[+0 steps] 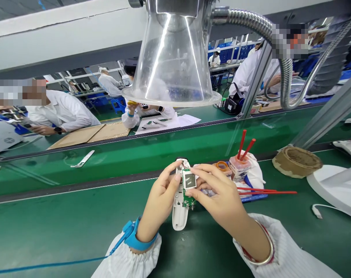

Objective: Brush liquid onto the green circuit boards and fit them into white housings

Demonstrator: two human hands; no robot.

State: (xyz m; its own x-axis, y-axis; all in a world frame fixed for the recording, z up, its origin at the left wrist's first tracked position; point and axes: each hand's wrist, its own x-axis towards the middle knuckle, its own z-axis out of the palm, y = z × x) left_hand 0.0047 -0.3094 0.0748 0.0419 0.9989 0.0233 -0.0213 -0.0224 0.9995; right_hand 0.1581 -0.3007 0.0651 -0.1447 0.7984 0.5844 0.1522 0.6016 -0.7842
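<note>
My left hand (161, 197) and my right hand (216, 193) meet over the green mat, both closed on a small device (180, 210). The device is a white plastic shell with a green circuit board (189, 190) lying in it; a small square grey screen sits on the board. My left thumb and forefinger pinch the shell's upper left edge. The fingers of my right hand press on the board from the right. A blue wrist strap (135, 237) with a blue cord is on my left wrist, and a bangle (264, 247) is on my right.
Red sticks (245, 146) stand in a small pot on a white cloth, and more red sticks (268, 190) lie beside it. A tape roll (297, 160) and a white round object (338, 187) are to the right. A clear hood (172, 58) hangs overhead. Other people work across the green conveyor (106, 162).
</note>
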